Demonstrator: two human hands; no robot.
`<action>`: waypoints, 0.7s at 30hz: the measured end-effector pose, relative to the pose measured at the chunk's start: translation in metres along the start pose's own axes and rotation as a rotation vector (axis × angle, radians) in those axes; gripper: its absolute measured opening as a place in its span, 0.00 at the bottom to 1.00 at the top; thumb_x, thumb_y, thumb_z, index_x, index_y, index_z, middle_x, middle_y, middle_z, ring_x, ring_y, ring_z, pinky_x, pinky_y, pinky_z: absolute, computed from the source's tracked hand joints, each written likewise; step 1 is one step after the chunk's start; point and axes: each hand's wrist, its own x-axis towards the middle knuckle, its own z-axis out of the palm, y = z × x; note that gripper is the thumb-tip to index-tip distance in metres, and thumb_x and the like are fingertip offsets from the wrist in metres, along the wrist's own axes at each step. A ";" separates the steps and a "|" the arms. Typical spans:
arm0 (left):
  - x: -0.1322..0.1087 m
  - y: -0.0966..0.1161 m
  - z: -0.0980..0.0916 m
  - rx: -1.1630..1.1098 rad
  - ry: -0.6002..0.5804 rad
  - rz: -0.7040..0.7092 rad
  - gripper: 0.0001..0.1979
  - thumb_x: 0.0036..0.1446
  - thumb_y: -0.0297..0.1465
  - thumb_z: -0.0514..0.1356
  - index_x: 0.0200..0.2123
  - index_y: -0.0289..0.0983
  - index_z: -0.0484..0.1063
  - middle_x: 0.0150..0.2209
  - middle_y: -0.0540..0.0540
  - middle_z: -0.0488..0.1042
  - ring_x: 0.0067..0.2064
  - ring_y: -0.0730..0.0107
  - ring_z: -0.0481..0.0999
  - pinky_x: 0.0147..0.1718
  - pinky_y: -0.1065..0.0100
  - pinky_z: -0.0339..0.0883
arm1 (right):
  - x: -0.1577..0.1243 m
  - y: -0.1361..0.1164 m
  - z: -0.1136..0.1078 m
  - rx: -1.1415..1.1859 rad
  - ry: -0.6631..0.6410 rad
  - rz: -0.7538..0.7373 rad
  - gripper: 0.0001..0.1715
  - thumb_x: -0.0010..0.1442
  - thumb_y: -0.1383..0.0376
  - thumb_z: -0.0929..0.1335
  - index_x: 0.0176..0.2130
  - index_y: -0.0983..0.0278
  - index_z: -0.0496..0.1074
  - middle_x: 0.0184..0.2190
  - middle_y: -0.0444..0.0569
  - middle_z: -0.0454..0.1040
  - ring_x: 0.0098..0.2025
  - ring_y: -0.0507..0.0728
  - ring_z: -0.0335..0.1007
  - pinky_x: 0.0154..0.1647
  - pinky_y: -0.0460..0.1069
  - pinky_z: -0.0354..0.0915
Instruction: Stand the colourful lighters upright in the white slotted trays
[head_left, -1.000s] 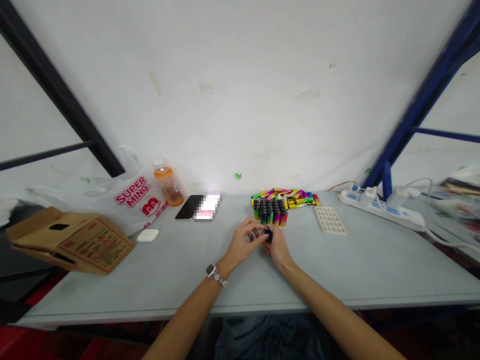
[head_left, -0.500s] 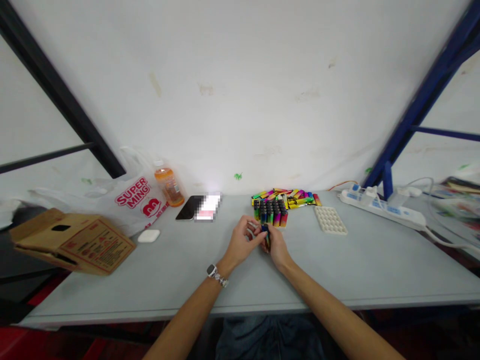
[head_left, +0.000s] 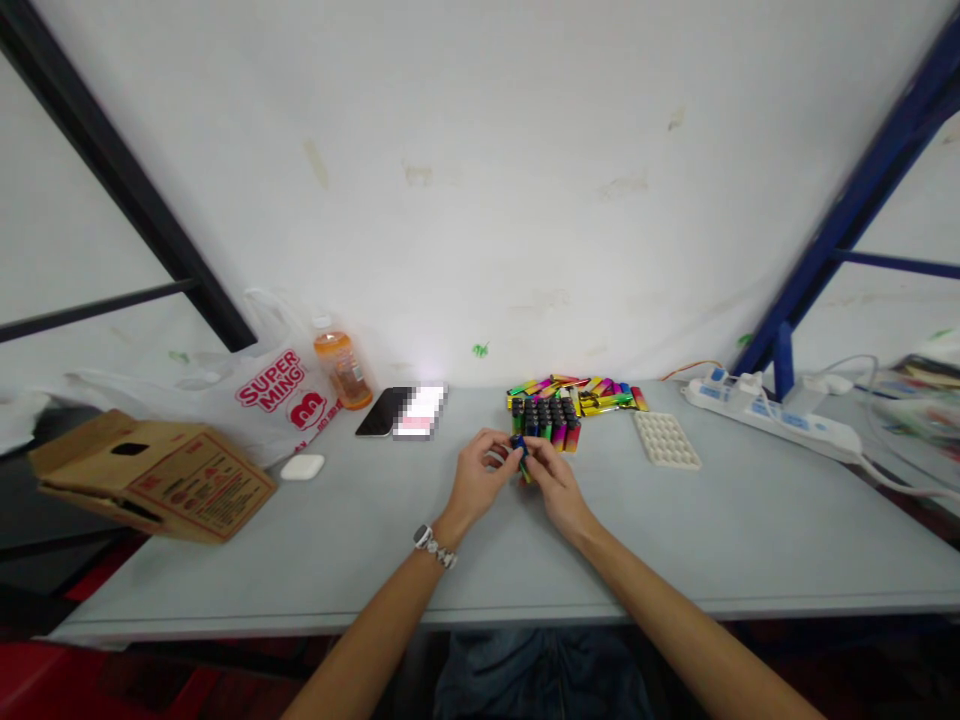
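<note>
Between my two hands is a lighter, dark blue at its upper end with a yellow-green part lower down. My left hand pinches it from the left, fingers curled behind it. From the other side my right hand grips it with thumb and fingers; its lower end is partly hidden. Just beyond my hands stand rows of upright lighters with black tops and coloured bodies. Behind them lies a pile of shiny, multicoloured flat strips. A white tray with rows of round hollows rests to the right.
On the left are a cardboard box, a plastic bag, an orange drink bottle and a white case. A black tablet or phone lies further back. A power strip with cables sits at the right, by a blue post.
The lighter has tilted in my hands, its blue end now leaning left. My right-hand fingers have shifted onto its upper part. The whole view has moved slightly.
</note>
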 end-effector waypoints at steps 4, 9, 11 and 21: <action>0.003 0.002 -0.009 0.042 0.019 0.033 0.09 0.56 0.36 0.63 0.35 0.35 0.74 0.39 0.45 0.72 0.38 0.71 0.74 0.30 0.74 0.69 | -0.005 -0.004 -0.002 -0.164 -0.040 -0.051 0.22 0.61 0.59 0.64 0.54 0.59 0.68 0.53 0.52 0.71 0.51 0.59 0.68 0.47 0.53 0.66; 0.020 0.002 -0.026 0.035 0.035 0.015 0.11 0.56 0.38 0.63 0.38 0.35 0.74 0.36 0.46 0.76 0.37 0.69 0.76 0.35 0.69 0.72 | -0.015 -0.011 -0.013 -0.375 0.029 -0.057 0.16 0.59 0.62 0.65 0.47 0.62 0.71 0.44 0.52 0.74 0.46 0.58 0.70 0.43 0.51 0.66; 0.030 0.002 -0.030 0.062 -0.002 0.035 0.12 0.56 0.38 0.63 0.38 0.35 0.74 0.36 0.46 0.78 0.38 0.68 0.78 0.39 0.67 0.73 | -0.018 -0.013 -0.019 -0.383 0.045 -0.009 0.11 0.61 0.61 0.64 0.39 0.63 0.72 0.35 0.50 0.74 0.39 0.57 0.71 0.39 0.50 0.65; 0.059 -0.004 -0.020 0.155 -0.217 0.062 0.13 0.55 0.37 0.63 0.40 0.34 0.75 0.35 0.44 0.80 0.38 0.65 0.79 0.43 0.63 0.74 | -0.022 -0.015 -0.021 -0.344 -0.031 0.085 0.12 0.63 0.58 0.63 0.37 0.64 0.70 0.23 0.43 0.69 0.27 0.54 0.66 0.32 0.49 0.60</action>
